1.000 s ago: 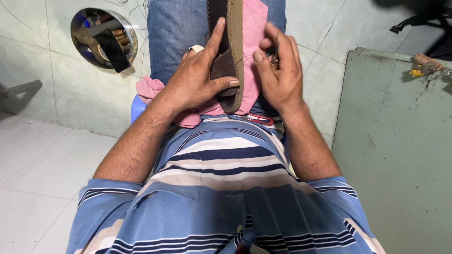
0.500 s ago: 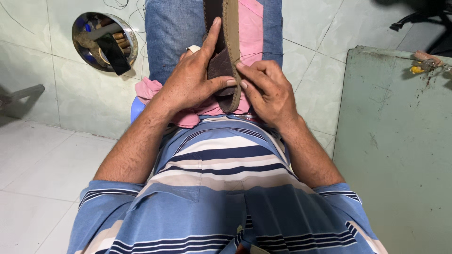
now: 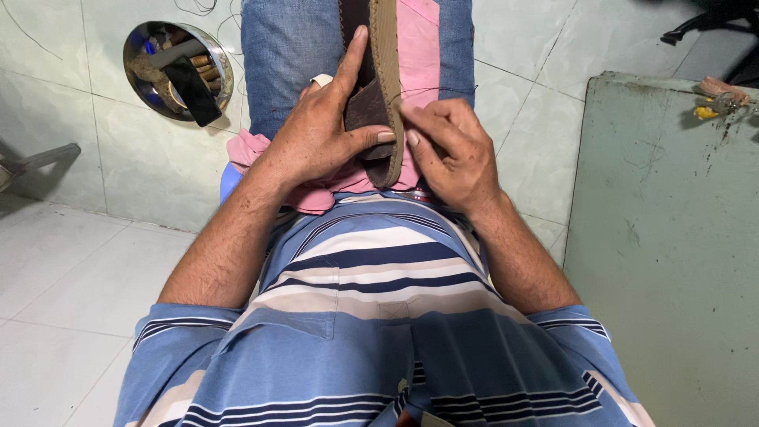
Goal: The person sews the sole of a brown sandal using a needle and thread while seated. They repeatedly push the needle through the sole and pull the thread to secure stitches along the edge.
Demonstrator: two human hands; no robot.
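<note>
At far left the tiled floor (image 3: 63, 269) runs pale and bare, with a steel bowl (image 3: 175, 69) on it holding tools and a dark phone (image 3: 192, 90) leaning inside. Next comes the left hand (image 3: 316, 138), wrapped around a brown sandal (image 3: 378, 87) that stands on edge over the lap: the index finger lies stretched up along the sandal's dark side and the thumb presses across its lower end. The sandal's tan sole edge faces the camera, and it rests against a pink cloth (image 3: 417, 55) spread over the jeans (image 3: 288, 55). Just right of the sandal, the right hand (image 3: 452, 150) has its fingers curled, thumb and forefinger pinched together at the sole's edge, touching it; a thin thread (image 3: 431, 89) runs from there across the cloth. Whether a needle sits in that pinch I cannot tell. Further right stands a worn green surface (image 3: 664, 237), with small bits (image 3: 715, 99) at its far corner.
</note>
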